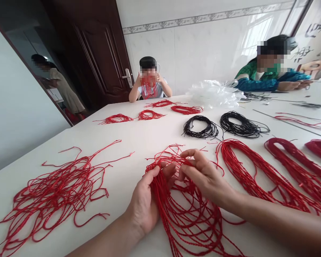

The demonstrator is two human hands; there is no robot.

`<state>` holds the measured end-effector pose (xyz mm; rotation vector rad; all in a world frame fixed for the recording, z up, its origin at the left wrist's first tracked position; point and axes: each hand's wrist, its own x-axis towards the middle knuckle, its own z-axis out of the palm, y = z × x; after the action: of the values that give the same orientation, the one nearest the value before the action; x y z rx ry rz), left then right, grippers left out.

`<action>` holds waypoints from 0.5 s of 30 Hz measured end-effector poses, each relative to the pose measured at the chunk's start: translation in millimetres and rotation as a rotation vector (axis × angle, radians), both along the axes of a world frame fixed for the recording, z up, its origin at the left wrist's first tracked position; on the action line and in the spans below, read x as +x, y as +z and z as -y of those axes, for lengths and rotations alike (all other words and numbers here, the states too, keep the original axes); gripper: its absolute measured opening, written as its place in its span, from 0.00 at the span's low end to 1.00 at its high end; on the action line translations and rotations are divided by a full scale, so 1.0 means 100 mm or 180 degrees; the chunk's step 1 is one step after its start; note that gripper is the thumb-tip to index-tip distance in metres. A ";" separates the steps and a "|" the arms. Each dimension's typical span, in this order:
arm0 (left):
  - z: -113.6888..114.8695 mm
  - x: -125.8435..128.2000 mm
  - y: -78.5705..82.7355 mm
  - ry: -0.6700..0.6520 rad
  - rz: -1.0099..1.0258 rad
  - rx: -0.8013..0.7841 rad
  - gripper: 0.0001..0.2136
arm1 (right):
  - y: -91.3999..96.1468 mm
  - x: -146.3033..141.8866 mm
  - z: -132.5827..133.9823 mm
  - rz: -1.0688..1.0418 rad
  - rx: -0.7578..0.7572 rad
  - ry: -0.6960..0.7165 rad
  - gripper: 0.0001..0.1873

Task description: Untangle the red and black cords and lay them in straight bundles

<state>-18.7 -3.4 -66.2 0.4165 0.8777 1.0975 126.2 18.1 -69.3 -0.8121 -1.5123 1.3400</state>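
A bundle of red cords lies on the white table right in front of me. My left hand is closed around the bundle's upper part, the cords running across its palm. My right hand rests on the same bundle just to the right, fingertips pinching strands near the cord ends. A loose tangle of red cords spreads to the left of my left hand.
Looped red cord bundles lie at right, two black cord coils behind them, small red bundles farther back. Clear plastic bags sit at the far edge. A person sits opposite, another person at right, a third by the doorway.
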 end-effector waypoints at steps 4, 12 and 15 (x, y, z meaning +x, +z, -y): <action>-0.01 0.01 0.02 0.0024 0.0102 -0.0087 0.14 | 0.00 0.00 0.01 0.0497 0.0192 0.0033 0.03; 0.01 0.02 0.04 -0.0143 0.0132 -0.0213 0.15 | -0.03 -0.06 0.01 0.0967 0.0254 -0.0024 0.07; -0.01 0.01 0.02 -0.0052 0.0177 -0.0061 0.11 | 0.01 -0.01 -0.02 0.0151 -0.0132 0.0025 0.04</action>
<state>-17.3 -2.8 -64.1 0.3749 0.8340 1.0800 125.0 20.5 -68.0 -0.8702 -1.5303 1.3706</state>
